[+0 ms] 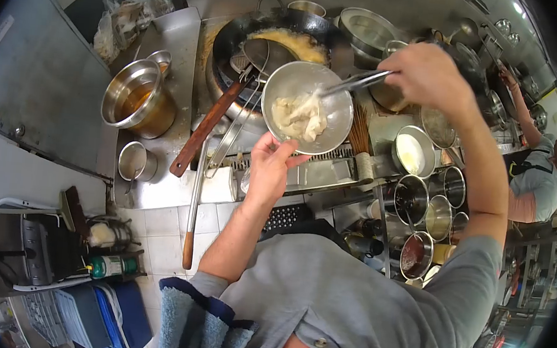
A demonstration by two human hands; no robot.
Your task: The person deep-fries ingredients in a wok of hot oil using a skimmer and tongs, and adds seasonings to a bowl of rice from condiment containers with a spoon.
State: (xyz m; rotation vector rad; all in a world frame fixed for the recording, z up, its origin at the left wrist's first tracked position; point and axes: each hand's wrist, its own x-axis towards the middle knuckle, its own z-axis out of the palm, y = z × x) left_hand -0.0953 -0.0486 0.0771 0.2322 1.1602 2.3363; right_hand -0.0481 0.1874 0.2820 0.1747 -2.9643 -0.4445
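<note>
My left hand [271, 168] grips the near rim of a steel mixing bowl [338, 116], thumb at the edge, and keeps it tilted in front of the wok. Inside the bowl lie pale, wet pieces [301, 117] that look coated in batter. My right hand [425, 77] is closed around metal tongs [361, 80], whose tips reach down into the bowl among the pieces. Behind the bowl, the dark wok [228, 38] contains yellowish, foamy oil [297, 45]. A round strainer [273, 56] rests across the wok, partly hidden by the bowl.
A wooden handle [205, 130] and a long ladle handle [193, 213] project over the counter's front edge. On the left stand a pot of brown liquid [139, 103] and a small steel cup [137, 160]. Several sauce containers [416, 251] sit at right. Another person [537, 165] works farther right.
</note>
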